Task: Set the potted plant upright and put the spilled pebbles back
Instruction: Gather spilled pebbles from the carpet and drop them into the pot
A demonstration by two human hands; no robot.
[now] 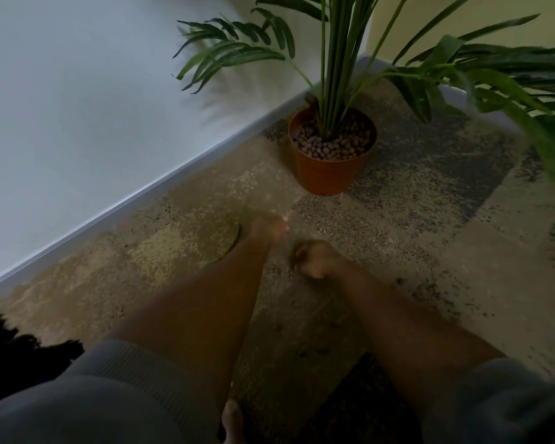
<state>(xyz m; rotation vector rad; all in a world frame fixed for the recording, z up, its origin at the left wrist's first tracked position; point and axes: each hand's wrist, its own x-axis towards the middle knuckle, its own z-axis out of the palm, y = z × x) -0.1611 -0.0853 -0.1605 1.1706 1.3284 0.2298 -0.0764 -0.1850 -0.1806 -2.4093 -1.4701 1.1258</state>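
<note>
From your head camera, the orange pot (329, 161) stands upright in the wall corner with pebbles (332, 145) filling it, well ahead of both your hands. Your left hand (269, 227) reaches low over the carpet (430, 203), too blurred to tell its grip. Your right hand (316, 257) is curled into a fist, its contents hidden.

From my feed, the pot (329, 174) reads burnt orange, filled with reddish-brown pebbles (332, 145). The plant (337, 59) has dark green fronds on paler green stems. The carpet (414, 200) is a patchwork of tan, beige and speckled dark grey blocks. I see a white wall (77, 107) with a pale grey skirting board (141, 197), and a yellow-green wall (462, 20) behind. My sleeves (109, 402) look grey, ribbed at the cuff.
</note>
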